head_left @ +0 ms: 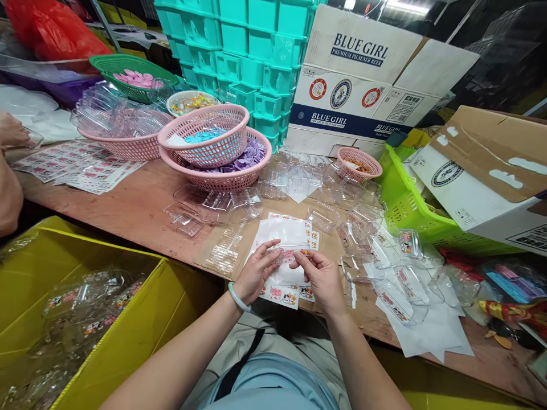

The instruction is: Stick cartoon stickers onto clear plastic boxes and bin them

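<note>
Over a stack of sticker sheets (280, 228), my two hands meet around one small clear plastic case (294, 246). My left hand (256, 273), with a pale bangle on its wrist, grips the case's left end between thumb and fingers. Pinched at the right end is my right hand (318, 276), its fingertips on a sticker (287, 256) with pink lettering and an orange cat. Whether that sticker lies flat on the case is too small to tell. Beneath them, printed cat stickers (282, 295) show at the sheets' lower edge. White backing paper covers most of the stack.
Clear cases (359, 219) lie around, several with stickers (395, 304) at right. Pink baskets (200, 145) hold blue and purple pieces. A yellow bin (171, 307) with cases stands lower left. Behind are teal crates (265, 74), a beer carton (342, 74) and a green basket (410, 199). Another person's arm (8, 188) shows left.
</note>
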The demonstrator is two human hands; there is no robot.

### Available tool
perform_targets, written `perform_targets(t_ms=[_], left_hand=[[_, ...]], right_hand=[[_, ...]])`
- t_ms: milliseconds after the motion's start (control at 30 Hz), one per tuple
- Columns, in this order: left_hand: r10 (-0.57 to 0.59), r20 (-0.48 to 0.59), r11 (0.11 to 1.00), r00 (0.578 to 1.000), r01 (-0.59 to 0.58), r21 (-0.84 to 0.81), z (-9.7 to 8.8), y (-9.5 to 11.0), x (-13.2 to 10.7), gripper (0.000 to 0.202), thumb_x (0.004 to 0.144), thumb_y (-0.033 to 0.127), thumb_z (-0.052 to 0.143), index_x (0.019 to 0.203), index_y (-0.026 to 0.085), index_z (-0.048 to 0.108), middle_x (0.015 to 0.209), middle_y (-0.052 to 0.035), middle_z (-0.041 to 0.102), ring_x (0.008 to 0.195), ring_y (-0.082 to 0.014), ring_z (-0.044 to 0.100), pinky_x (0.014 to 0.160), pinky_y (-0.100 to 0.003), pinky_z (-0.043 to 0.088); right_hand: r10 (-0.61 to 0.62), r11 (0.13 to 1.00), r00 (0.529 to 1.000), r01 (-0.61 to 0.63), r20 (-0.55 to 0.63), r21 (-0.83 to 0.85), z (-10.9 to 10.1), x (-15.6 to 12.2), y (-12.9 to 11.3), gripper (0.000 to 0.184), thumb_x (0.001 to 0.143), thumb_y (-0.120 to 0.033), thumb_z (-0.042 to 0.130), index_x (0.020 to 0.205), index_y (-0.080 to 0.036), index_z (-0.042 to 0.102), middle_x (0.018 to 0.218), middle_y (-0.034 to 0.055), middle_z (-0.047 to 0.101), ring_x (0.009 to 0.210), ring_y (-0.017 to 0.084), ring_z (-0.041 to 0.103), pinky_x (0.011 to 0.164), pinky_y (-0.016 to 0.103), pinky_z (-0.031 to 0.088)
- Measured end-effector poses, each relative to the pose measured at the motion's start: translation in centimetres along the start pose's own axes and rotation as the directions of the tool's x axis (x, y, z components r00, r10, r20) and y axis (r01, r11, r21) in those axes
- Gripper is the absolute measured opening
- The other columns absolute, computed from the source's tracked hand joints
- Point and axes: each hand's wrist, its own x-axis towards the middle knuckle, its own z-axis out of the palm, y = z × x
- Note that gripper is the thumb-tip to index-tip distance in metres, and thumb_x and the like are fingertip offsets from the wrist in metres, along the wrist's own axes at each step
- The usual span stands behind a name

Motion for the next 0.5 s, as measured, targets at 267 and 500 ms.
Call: perform_targets(t_ms=[267, 500], left_hand=[[0.013, -0.005, 1.0, 1.0, -0.012, 0.024, 0.1, 0.02, -0.02, 0.047, 0.07, 0.035, 0.078, 0.113, 0.021, 0.063, 0.098, -0.0042, 0.064, 0.091, -0.0145, 0.059, 0.086, -0.028, 0.041], [0.116, -0.006, 0.974, 0.993, -0.113, 0.195, 0.79, -0.56, -0.03, 0.051, 0.069, 0.036, 0.079, 0.112, 0.021, 0.057, 0.09, -0.0027, 0.064, 0.087, -0.0151, 0.06, 0.082, -0.028, 0.042]], right_hand=[[-0.022, 0.997, 0.999, 0.02, -0.037, -0.076, 0.27, -0.16, -0.14, 0.039, 0.075, -0.055, 0.068, 0.066, -0.017, 0.064, 0.065, 0.0027, 0.068, 0.044, 0.008, 0.038, 0.043, 0.022, 0.031], [-0.174, 0.946, 0.981, 0.143, -0.081, -0.292, 0.38, -0.61, -0.23, 0.036, 0.083, -0.05, 0.061, 0.067, -0.018, 0.064, 0.059, 0.0009, 0.064, 0.048, 0.011, 0.047, 0.049, 0.024, 0.035]])
